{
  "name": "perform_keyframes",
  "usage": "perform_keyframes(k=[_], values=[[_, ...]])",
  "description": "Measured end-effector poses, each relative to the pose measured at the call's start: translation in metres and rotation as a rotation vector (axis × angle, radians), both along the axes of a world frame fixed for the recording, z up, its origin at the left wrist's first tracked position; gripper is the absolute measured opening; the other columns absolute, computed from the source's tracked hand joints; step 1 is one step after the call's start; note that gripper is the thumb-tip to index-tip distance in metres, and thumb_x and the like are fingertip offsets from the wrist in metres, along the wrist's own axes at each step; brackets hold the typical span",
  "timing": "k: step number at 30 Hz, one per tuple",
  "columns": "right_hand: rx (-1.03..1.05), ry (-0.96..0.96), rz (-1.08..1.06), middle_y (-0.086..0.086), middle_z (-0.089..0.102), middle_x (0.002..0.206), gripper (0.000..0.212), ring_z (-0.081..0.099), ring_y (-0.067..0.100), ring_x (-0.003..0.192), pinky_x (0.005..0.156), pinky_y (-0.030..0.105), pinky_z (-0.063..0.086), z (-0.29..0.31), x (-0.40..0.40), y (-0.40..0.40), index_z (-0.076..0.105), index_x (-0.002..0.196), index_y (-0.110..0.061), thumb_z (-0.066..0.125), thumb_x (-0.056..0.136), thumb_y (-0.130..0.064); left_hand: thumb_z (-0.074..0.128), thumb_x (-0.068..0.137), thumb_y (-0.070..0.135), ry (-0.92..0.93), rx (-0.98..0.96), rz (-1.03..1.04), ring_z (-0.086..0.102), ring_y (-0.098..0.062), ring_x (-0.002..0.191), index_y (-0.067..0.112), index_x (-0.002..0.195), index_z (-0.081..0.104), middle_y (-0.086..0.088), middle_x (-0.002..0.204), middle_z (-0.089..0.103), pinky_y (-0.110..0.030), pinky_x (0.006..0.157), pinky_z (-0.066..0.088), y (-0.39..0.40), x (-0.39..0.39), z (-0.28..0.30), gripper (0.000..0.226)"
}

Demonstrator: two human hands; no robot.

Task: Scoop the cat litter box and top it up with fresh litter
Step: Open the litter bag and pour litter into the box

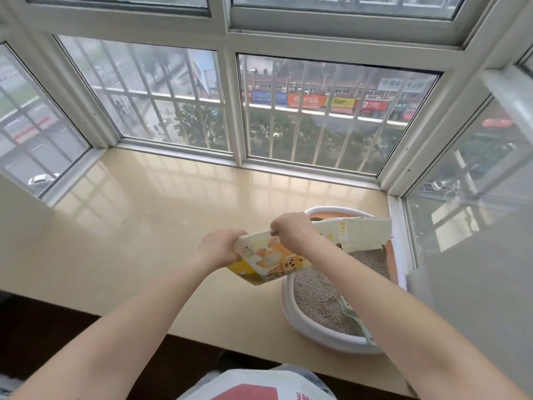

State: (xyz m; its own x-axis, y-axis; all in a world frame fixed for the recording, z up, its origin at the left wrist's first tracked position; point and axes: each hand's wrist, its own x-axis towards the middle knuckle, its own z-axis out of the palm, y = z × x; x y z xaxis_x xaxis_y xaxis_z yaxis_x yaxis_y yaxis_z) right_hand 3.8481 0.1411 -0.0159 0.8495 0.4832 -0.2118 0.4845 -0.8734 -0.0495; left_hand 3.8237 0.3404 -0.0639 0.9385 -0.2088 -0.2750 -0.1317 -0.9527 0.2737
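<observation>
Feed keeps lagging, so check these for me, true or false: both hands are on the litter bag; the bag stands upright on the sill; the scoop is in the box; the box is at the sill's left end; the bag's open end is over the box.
1. Both hands hold the litter bag. True: the left hand grips its bottom end, the right hand its upper edge.
2. The bag stands upright on the sill. False: it is held tipped on its side in the air.
3. The scoop lies in the litter box. True.
4. The box sits at the sill's left end. False: right end.
5. The bag's open end is over the box. True.
</observation>
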Motion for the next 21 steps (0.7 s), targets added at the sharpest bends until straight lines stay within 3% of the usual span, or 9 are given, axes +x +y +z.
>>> perform_keyframes(k=[2, 5, 8, 14, 18, 21], values=[[0.016, -0.006, -0.01, 0.002, 0.068, 0.105, 0.024, 0.062, 0.027, 0.096, 0.067, 0.028, 0.036, 0.002, -0.001, -0.007, 0.068, 0.099, -0.015, 0.048, 0.09, -0.006, 0.068, 0.072, 0.023, 0.058, -0.036, 0.027, 0.059, -0.016, 0.088, 0.034, 0.102, 0.061, 0.01, 0.092, 0.063, -0.027, 0.062, 0.044, 0.01, -0.004, -0.005, 0.033], [0.016, -0.029, -0.033, 0.003, 0.066, 0.093, 0.02, 0.061, 0.028, 0.087, 0.059, 0.027, 0.03, 0.005, -0.005, -0.016, 0.066, 0.089, -0.015, 0.048, 0.092, -0.008, 0.061, 0.083, 0.02, -0.006, 0.007, 0.015, 0.058, -0.022, 0.085, 0.02, 0.088, 0.064, 0.002, 0.085, 0.064, -0.03, 0.062, 0.042, 0.007, -0.004, -0.005, 0.006], [0.064, -0.03, -0.102, 0.0, 0.053, 0.077, 0.021, 0.048, 0.025, 0.074, 0.052, 0.028, 0.025, 0.006, -0.007, -0.029, 0.056, 0.076, -0.02, 0.048, 0.091, -0.008, 0.051, 0.089, 0.019, -0.052, 0.05, -0.035, 0.056, -0.026, 0.081, 0.018, 0.074, 0.054, -0.001, 0.077, 0.058, -0.03, 0.056, 0.033, 0.0, -0.002, -0.002, 0.016], [0.209, -0.025, -0.151, 0.001, 0.07, 0.093, 0.019, 0.062, 0.024, 0.09, 0.063, 0.029, 0.039, -0.004, -0.009, -0.053, 0.072, 0.093, -0.017, 0.053, 0.094, -0.017, 0.045, 0.09, 0.015, -0.199, 0.181, -0.143, 0.058, -0.027, 0.086, 0.017, 0.075, 0.052, -0.002, 0.084, 0.06, -0.028, 0.058, 0.029, -0.01, 0.005, 0.016, 0.017], [0.236, 0.064, -0.199, -0.001, 0.071, 0.09, 0.018, 0.064, 0.025, 0.086, 0.066, 0.033, 0.047, -0.014, -0.009, -0.068, 0.072, 0.092, -0.022, 0.055, 0.091, -0.015, 0.045, 0.089, 0.012, -0.225, 0.228, -0.201, 0.058, -0.028, 0.085, 0.014, 0.079, 0.059, -0.004, 0.086, 0.063, -0.028, 0.058, 0.03, -0.015, 0.009, 0.028, 0.017], [0.163, 0.128, -0.262, -0.001, 0.07, 0.092, 0.02, 0.062, 0.024, 0.082, 0.066, 0.032, 0.049, -0.013, -0.011, -0.085, 0.069, 0.09, -0.017, 0.051, 0.091, -0.008, 0.046, 0.086, 0.008, -0.217, 0.253, -0.201, 0.055, -0.028, 0.08, 0.014, 0.076, 0.058, -0.005, 0.08, 0.058, -0.028, 0.058, 0.031, -0.018, 0.01, 0.036, 0.016]])
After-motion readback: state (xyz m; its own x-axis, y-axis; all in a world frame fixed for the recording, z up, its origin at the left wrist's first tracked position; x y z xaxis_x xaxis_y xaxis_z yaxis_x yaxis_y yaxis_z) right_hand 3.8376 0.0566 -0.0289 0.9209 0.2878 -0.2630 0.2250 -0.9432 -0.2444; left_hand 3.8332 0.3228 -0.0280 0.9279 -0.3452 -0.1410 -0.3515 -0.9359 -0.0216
